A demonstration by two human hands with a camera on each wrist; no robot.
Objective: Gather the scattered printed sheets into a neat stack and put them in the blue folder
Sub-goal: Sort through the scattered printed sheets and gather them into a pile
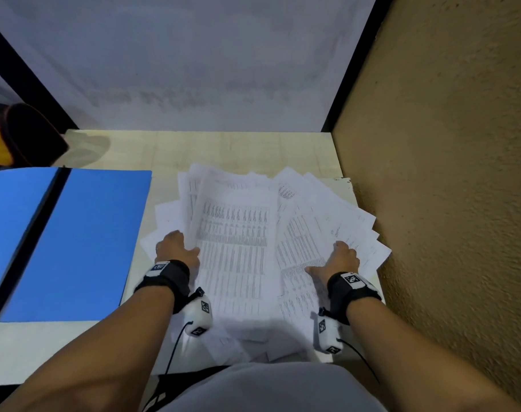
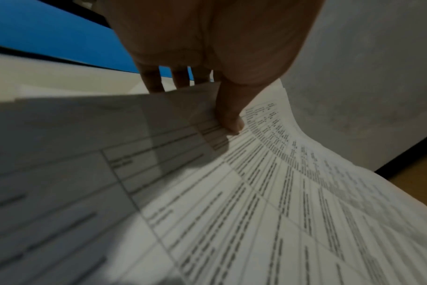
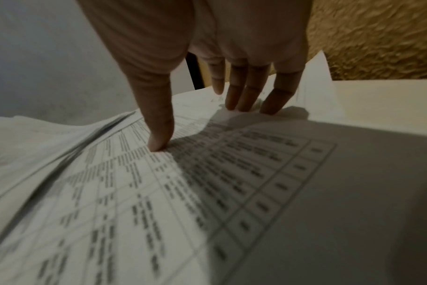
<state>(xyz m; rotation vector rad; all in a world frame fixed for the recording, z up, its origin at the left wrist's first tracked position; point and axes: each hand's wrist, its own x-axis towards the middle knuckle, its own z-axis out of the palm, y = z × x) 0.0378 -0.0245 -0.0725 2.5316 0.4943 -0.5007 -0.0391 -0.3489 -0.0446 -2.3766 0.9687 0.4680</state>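
Several printed sheets [image 1: 235,233] lie fanned in a loose pile on the pale desk, right of centre. The blue folder [image 1: 81,239] lies open to their left, its black spine running diagonally. My left hand [image 1: 177,246] grips the pile's left edge. In the left wrist view the thumb [image 2: 229,119] lies on top of a sheet and the fingers [image 2: 154,81] go under it. My right hand [image 1: 341,258] rests on the pile's right side. There the thumb [image 3: 159,140] and straight fingers [image 3: 244,96] press down on the sheets [image 3: 134,192].
A textured tan wall [image 1: 446,203] runs close along the desk's right edge. A grey panel [image 1: 194,69] closes the back. A dark and yellow object [image 1: 21,135] sits at the far left. Bare desk [image 1: 223,150] shows behind the pile, which overhangs the front edge near my lap.
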